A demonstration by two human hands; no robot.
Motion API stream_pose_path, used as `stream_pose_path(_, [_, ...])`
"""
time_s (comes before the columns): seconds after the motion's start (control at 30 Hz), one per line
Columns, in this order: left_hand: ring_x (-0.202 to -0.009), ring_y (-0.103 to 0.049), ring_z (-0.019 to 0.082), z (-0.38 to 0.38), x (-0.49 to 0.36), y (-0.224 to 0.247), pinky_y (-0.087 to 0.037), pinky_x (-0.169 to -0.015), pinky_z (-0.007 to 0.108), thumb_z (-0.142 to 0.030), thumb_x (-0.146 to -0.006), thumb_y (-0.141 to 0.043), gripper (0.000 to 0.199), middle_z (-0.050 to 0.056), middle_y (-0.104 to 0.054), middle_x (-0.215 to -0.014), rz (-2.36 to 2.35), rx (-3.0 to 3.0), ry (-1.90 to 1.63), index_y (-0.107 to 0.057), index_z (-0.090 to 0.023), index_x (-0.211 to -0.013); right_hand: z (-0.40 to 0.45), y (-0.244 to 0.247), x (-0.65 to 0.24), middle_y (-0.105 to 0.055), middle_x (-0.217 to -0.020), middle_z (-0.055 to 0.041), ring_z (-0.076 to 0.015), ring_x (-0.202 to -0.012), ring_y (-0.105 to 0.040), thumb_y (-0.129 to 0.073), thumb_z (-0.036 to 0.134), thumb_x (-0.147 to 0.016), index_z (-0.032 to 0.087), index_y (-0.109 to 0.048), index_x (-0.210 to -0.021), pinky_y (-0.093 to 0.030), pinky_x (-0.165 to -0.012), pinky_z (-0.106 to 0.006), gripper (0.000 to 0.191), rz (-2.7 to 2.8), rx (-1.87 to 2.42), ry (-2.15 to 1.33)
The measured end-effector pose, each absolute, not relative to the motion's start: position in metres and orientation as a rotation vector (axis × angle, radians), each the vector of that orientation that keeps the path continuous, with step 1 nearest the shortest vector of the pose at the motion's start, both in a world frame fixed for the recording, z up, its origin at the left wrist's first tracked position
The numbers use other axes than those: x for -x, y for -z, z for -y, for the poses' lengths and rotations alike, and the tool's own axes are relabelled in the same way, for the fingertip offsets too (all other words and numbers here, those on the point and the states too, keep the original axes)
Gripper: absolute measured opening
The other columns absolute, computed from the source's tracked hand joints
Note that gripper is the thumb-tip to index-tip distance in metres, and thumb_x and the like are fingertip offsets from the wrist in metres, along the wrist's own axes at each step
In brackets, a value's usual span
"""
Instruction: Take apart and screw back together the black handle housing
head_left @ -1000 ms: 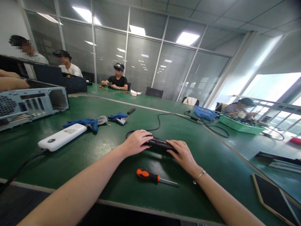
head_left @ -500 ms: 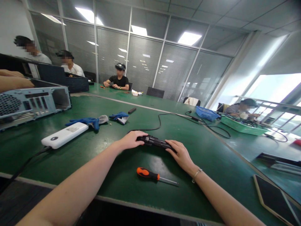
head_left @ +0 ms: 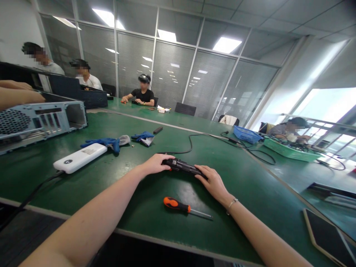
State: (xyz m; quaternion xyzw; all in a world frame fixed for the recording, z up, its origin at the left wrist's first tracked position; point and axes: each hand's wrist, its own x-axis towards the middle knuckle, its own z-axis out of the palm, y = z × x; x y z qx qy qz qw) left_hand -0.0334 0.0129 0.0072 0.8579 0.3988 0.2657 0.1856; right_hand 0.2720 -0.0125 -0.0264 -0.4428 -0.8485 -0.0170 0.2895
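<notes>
A long black device (head_left: 182,166) is held low over the green table (head_left: 133,207), or rests on it; I cannot tell which. My left hand (head_left: 155,164) grips its left end, thumb in front and fingers behind. At the right end my right hand (head_left: 210,178) has its fingers and thumb round the black body. A small red spot shows beside my left thumb. Nearer to me lies a screwdriver (head_left: 178,205) with an orange and black handle, its shaft pointing right.
At left are a white power bank (head_left: 80,158) with a cable, blue gloves (head_left: 109,142) and a metal computer case (head_left: 47,120) with a person's arm over it. A phone (head_left: 328,235), blue basket (head_left: 247,134) and green basket (head_left: 292,149) stand right. Several people sit around.
The whole view has shifted slightly, so most things appear a little farther right. Both hands keep their hold on the black device, which is tilted slightly differently.
</notes>
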Motion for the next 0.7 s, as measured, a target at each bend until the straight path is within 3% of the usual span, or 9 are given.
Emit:
stream_pose_path(0.2, [-0.123,-0.054,0.022,-0.0186,0.0373,-0.0037,-0.038,-0.106,0.034,-0.021,-0.082,-0.064,0.053,0.007,-0.057,-0.135,-1.104,-2.388,-0.742,-0.053,-0.020,-0.134,0.0123,0.0211,-0.2685,-0.066,-0.116,-0.0067,-0.0227,-0.097,-0.065,-0.051,0.038,-0.092,0.027,-0.058,-0.127,-0.051,-0.086,-0.038,0.038,2.278,1.198,0.042])
stream_pose_path(0.4, [-0.123,-0.054,0.024,-0.0218,0.0385,0.0002,-0.038,-0.107,0.035,-0.018,-0.079,-0.066,0.055,0.011,-0.058,-0.133,-1.120,-2.373,-0.731,-0.054,-0.014,-0.132,0.0135,0.0176,-0.2650,-0.066,-0.117,-0.0076,-0.0234,-0.102,-0.063,-0.051,0.038,-0.092,0.025,-0.058,-0.127,-0.048,-0.092,-0.040,0.038,2.285,1.167,0.073])
stream_pose_path(0.7, [-0.122,-0.055,0.025,-0.0206,0.0409,-0.0018,-0.039,-0.105,0.035,-0.021,-0.071,-0.074,0.066,0.009,-0.059,-0.132,-1.085,-2.421,-0.706,-0.053,-0.019,-0.133,0.0148,0.0193,-0.2651,-0.066,-0.118,-0.0086,-0.0251,-0.104,-0.062,-0.054,0.037,-0.090,0.025,-0.059,-0.126,-0.048,-0.092,-0.042,0.038,2.260,1.160,0.110])
